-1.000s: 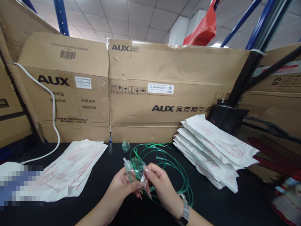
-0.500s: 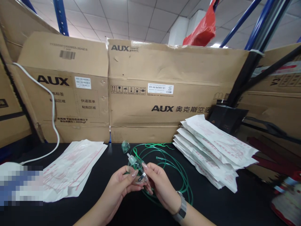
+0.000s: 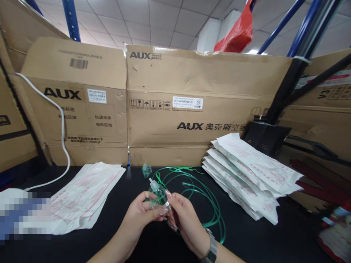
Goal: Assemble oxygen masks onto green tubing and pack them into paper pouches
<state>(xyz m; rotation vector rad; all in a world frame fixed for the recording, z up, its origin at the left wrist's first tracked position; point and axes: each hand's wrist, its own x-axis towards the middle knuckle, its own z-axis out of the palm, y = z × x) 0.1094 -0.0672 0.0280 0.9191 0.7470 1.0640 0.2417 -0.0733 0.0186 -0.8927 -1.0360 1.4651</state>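
Left hand: our left hand (image 3: 144,212) is closed around the near side of a clear, green-tinted plastic oxygen mask (image 3: 160,195), with the fingers curled across its front.
Right hand: our right hand (image 3: 186,219) grips the mask's right edge between its fingertips, and a grey metal-band watch (image 3: 211,252) sits on that wrist.
Mask: it is held between both hands, just above the bench (image 3: 274,233), tilted, with its white-tipped clear connector pointing up and to the left.
Nearby: loops of green plastic tubing (image 3: 211,215) lie on the bench beneath and beside our right hand; we cannot tell whether they join the mask. A small green-tinted plastic piece (image 3: 147,170) lies beyond the hands.
Around: a loose pile of white pouches with pink print (image 3: 85,193) lies to the left, a taller stack of the same pouches (image 3: 246,171) to the right, and flattened brown AUX cardboard cartons (image 3: 189,87) stand behind the bench.
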